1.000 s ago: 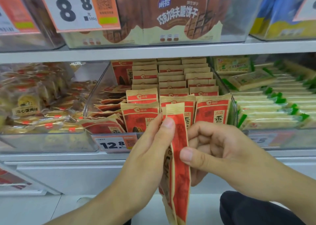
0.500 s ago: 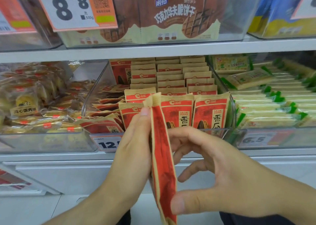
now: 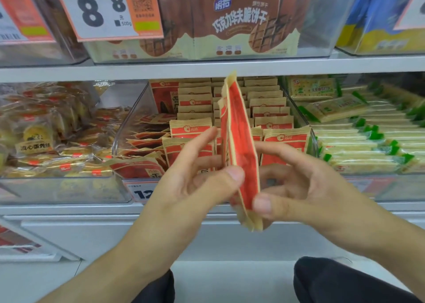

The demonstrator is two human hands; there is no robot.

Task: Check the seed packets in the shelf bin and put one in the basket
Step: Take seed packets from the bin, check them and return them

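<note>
Packet [image 3: 239, 146] up in front of the bin [image 3: 128, 128], edge-on to us, held between both hands just off the bin's front wall. The left hand [image 3: 202, 183] has its thumb pressed on the near face low down, with the fingers spread loose behind it. The right hand [image 3: 305, 187] pinches the bottom corner, thumb in front and curled fingers behind. So both are clamped on the same packet, neither one free.

It looks light, a thin paper-and-foil sachet, flat and floppy, with crimped seals at top and bottom. Those seals are the stiff parts and the safest place to take it. The middle will buckle and the seeds will shift inside. The glossy red face could slide under a dry thumb, so a pinch across the bottom seal seems the better hold.

Against half a second ago, the packet rides higher: its top now reaches the upper shelf's edge [image 3: 207, 69], where before it sat level with the front row of packets [image 3: 285, 141]. The left fingers have come off the top seal and dropped to the lower half. The right thumb has closed in on the bottom corner. No basket in sight, so the drop is still to come.
</note>
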